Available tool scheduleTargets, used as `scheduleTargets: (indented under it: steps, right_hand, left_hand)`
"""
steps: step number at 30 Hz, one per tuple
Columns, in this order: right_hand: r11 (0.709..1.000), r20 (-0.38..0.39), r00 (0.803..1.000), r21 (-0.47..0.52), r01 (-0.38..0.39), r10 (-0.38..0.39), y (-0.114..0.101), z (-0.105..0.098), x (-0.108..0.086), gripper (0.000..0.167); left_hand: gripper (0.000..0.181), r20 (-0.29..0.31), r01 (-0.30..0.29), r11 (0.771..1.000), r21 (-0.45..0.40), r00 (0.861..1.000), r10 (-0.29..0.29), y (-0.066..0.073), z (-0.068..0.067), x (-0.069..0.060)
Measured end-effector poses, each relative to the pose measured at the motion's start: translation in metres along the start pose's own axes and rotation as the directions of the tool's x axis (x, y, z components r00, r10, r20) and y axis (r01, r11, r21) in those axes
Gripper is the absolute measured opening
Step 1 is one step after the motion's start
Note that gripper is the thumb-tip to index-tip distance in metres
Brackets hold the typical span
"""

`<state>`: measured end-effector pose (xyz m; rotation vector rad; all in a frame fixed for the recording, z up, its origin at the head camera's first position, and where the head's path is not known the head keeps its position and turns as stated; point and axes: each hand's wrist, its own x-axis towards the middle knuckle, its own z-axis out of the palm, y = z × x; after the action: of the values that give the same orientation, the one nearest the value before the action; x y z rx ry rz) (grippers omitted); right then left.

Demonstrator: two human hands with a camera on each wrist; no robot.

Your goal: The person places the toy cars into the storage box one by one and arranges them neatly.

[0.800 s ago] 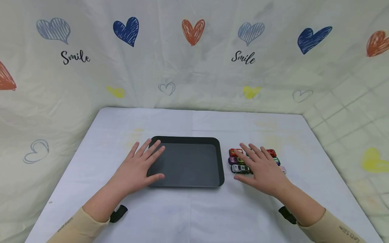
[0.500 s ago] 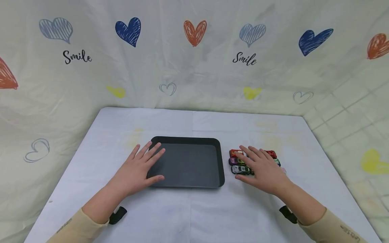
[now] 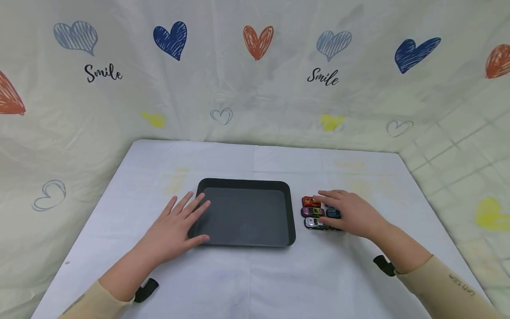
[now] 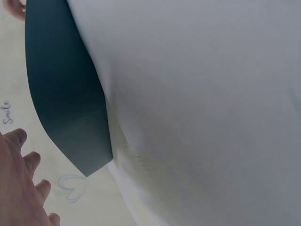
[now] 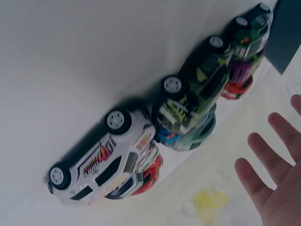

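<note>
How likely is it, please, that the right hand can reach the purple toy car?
Probably yes: the right hand is close by and nothing covers the purple toy car, though a red car and silver car flank it.

The left arm and right arm extend forward; the left hand is spread wide, the right hand angles inward, its fingers slightly apart.
</note>
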<state>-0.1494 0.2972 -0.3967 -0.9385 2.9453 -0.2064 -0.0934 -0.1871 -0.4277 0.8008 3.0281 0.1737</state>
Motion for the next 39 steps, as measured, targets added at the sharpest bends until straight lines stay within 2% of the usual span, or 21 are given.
scheduleTargets:
  steps: [5,10,16,27,33,39]
  right_hand:
    - [0.999,0.041,0.999,0.045,-0.003,0.001,0.009,-0.004,0.008,0.057]
    - [0.998,0.092,0.995,0.052,-0.038,0.033,0.017,-0.004,0.017,0.049]
    - [0.999,0.142,0.99,0.035,-0.027,0.022,0.023,-0.004,0.029,0.043]
    - [0.997,0.27,0.962,0.066,-0.048,0.028,0.024,-0.004,0.046,0.038]
    - [0.994,0.3,0.954,0.095,-0.059,0.028,0.023,-0.003,0.052,0.038]
    - [0.995,0.301,0.953,0.087,-0.039,0.011,0.023,0.001,0.059,0.038]
  left_hand:
    - [0.09,0.018,0.017,1.0,-0.011,1.0,-0.017,0.001,0.001,-0.004]
    - [0.089,0.035,0.027,0.999,-0.02,0.999,-0.026,0.0,0.006,-0.006]
    - [0.088,0.055,0.042,0.999,-0.022,0.998,-0.041,0.0,0.011,-0.008]
    - [0.085,0.08,0.069,0.996,-0.047,0.995,-0.065,0.003,0.017,-0.011]
    - [0.084,0.088,0.078,0.996,-0.052,0.993,-0.073,0.003,0.017,-0.01]
    - [0.084,0.109,0.089,0.995,-0.045,0.991,-0.083,0.003,0.016,-0.009]
